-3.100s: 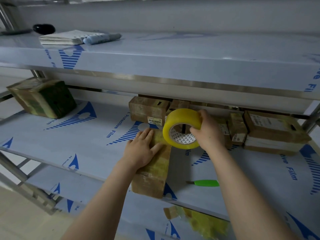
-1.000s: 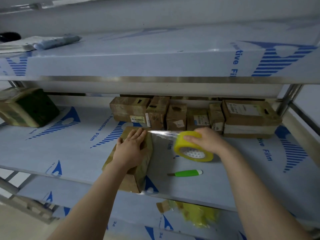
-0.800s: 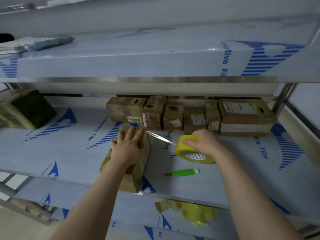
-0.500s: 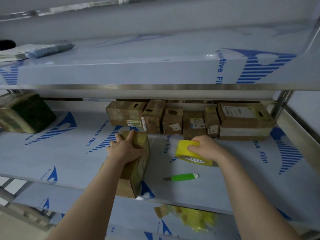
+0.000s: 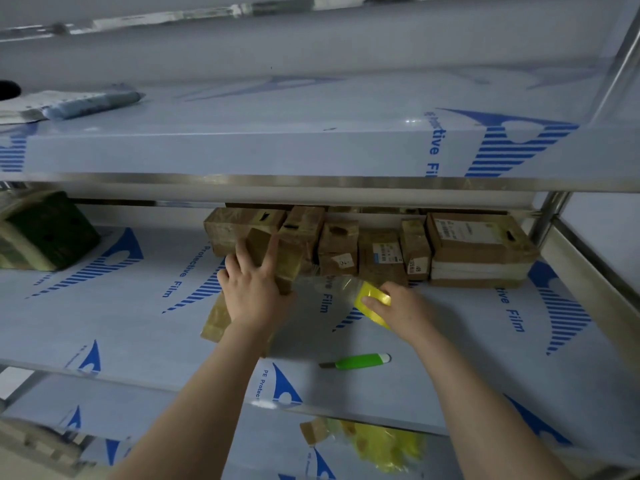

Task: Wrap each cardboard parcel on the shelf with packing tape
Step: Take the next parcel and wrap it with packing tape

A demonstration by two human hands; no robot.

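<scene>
The cardboard parcel [image 5: 290,262], long axis near-to-far, is pressed under splayed fingers of the left hand [image 5: 255,293]; just to its right, the right hand [image 5: 406,310] grips the tape roll [image 5: 371,302].

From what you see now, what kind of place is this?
Probably a packing or storage room: metal shelves under protective film, a row of parcels at the back, a tape roll in the right hand.

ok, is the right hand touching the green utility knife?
Apart. The head view shows the right hand gripping the yellow tape roll, with a strip of bare shelf film between it and the green knife, which lies nearer the front edge.
</scene>
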